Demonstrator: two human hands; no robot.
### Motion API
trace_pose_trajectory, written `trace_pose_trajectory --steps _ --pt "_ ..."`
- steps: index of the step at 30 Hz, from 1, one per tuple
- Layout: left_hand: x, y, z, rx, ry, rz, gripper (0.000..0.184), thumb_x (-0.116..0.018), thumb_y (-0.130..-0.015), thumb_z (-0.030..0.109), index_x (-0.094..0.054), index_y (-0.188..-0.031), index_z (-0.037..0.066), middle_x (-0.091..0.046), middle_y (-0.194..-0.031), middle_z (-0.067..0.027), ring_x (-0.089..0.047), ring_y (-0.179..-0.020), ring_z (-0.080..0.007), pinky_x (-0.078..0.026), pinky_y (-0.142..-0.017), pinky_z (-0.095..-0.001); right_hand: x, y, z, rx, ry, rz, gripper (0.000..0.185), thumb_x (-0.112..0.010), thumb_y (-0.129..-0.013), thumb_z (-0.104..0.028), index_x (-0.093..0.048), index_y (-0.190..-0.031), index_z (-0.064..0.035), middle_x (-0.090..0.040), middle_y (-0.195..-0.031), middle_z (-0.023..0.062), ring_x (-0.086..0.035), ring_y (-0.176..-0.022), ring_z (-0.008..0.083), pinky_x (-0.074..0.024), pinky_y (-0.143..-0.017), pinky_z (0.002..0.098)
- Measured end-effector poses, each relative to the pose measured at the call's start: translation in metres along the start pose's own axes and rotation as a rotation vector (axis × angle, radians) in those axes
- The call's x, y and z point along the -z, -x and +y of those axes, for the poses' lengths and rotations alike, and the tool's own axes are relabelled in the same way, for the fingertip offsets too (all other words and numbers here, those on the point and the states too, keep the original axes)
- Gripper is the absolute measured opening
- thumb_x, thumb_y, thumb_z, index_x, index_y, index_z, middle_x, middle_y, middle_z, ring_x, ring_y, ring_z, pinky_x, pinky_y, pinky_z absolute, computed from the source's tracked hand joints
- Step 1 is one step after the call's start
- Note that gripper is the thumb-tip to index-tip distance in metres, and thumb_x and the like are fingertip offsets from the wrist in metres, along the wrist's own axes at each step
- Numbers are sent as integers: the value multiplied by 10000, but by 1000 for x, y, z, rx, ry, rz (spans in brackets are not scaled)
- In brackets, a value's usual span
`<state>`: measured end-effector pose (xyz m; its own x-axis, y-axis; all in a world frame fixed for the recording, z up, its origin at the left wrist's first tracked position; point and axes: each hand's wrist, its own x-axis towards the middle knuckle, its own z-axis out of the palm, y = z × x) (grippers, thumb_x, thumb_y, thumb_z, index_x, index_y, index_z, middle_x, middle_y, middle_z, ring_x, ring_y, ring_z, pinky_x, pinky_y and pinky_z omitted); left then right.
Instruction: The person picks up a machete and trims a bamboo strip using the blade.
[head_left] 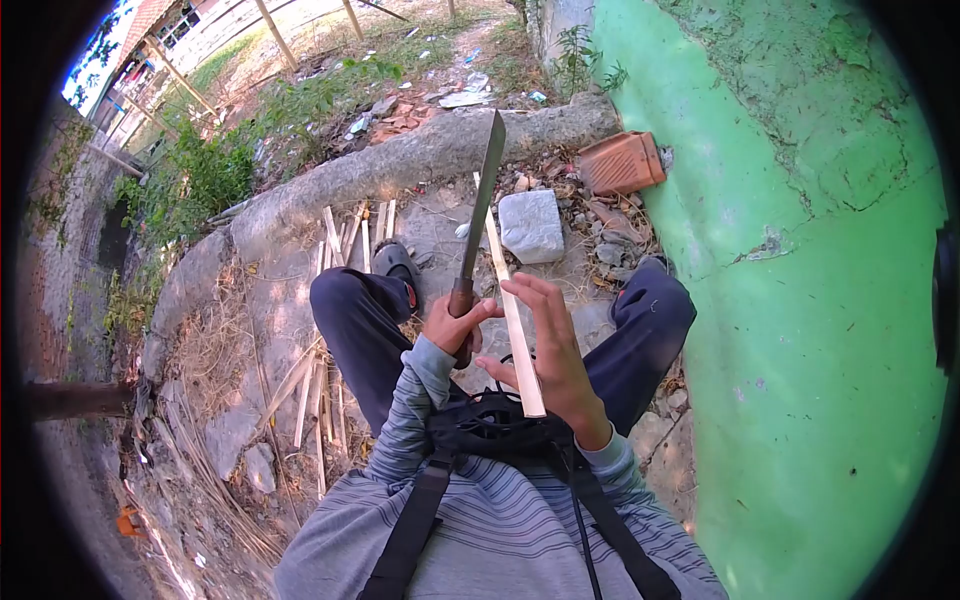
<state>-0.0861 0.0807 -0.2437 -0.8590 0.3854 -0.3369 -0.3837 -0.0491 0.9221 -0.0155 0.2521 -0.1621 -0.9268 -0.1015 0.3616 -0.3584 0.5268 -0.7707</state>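
Lying on the grey, stony ground, well left of a long, flat, pale wooden strip, are thin, straw-coloured split sticks. Nearer the strip, on that same side, stands a grey shoe below a bent leg in dark cloth. Just left of the strip, the left hand wraps firmly round the brown handle of a long, dark-bladed machete, point up. Strip and blade both run away from the body, their long axes converging until they cross in view near the strip's far end; whether they touch I cannot tell. Under the strip's near end sits black, pouch-like gear at the waist, its contents hidden. The right hand is the nearer one to the strip, which lies along its palm side; its fingers are straight and parted, and I cannot tell whether they pinch the wood. Beyond them, right of the strip's far end, rests a whitish, rough stone block, then an orange, ribbed clay brick, and farthest right of the strip, a green-painted wall.
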Motion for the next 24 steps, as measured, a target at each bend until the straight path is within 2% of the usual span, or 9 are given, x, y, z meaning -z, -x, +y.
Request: trace_pose_trajectory --steps 2,10,15,16,17,19,20,22,24 --pt "2 -4 -5 42 -39 -35 414 -773 -817 335 -549 -914 1 -620 -747 -58 -654 -541 -157 -429 -404 -248 -3 2 -4 9 12 16 836 -818 -699 -365 -410 -1370 -78 -430 -1337 193 -455 -1237 382 -377 -997 466" --pt "1 -6 -2 -24 0 8 346 -800 -774 177 -470 -796 76 -559 -676 -37 -594 -505 -126 -432 -399 -247 0 11 -5 -26 -27 2 939 -847 -665 -252 -327 -1424 -60 -404 -1368 201 -395 -1300 403 -330 -1079 473" --pt "15 -7 -8 10 69 17 318 -782 -756 127 -470 -792 75 -576 -677 -52 -543 -445 -123 -417 -393 -254 35 19 10 -196 -74 -270 931 -775 -691 -92 -263 -1468 -61 -328 -1454 194 -336 -1365 388 -284 -1131 462" --pt "17 -6 -12 16 89 4 313 -781 -752 128 -477 -801 71 -584 -681 -59 -532 -432 -123 -411 -390 -253 39 24 22 -240 -162 -279 943 -771 -744 -128 -210 -1498 -62 -219 -1538 181 -275 -1415 365 -243 -1154 457" --pt "18 -4 -15 23 108 -9 309 -780 -747 129 -484 -811 68 -592 -684 -67 -520 -419 -124 -405 -387 -252 38 28 29 -244 -161 -282 943 -771 -744 -128 -210 -1498 -62 -219 -1538 181 -275 -1415 365 -243 -1154 457" --pt "14 3 -16 23 87 8 307 -782 -743 132 -493 -823 65 -596 -686 -69 -516 -414 -124 -403 -388 -251 35 34 35 -319 -378 -132 930 -696 -867 -353 -110 -1535 -76 -104 -1593 160 -173 -1463 326 -195 -1167 444" --pt "12 6 -15 20 63 23 306 -783 -738 135 -503 -835 62 -601 -688 -71 -512 -410 -123 -401 -388 -250 33 36 35 -319 -379 -136 930 -696 -867 -353 -110 -1535 -76 -104 -1593 160 -173 -1463 326 -195 -1167 444" --pt "12 9 -16 40 30 2 306 -786 -735 136 -511 -844 60 -605 -686 -71 -509 -408 -122 -400 -388 -249 31 41 35 -459 -669 -169 919 -469 -929 -609 -25 -1544 -90 -31 -1610 144 -55 -1485 296 -113 -1180 427" --pt "11 8 -20 36 0 -22 313 -795 -729 146 -529 -862 52 -621 -683 -66 -502 -402 -115 -397 -387 -249 24 45 44 -438 -590 -243 906 -377 -930 -652 -13 -1544 -93 -19 -1611 144 -24 -1486 292 -82 -1182 421"
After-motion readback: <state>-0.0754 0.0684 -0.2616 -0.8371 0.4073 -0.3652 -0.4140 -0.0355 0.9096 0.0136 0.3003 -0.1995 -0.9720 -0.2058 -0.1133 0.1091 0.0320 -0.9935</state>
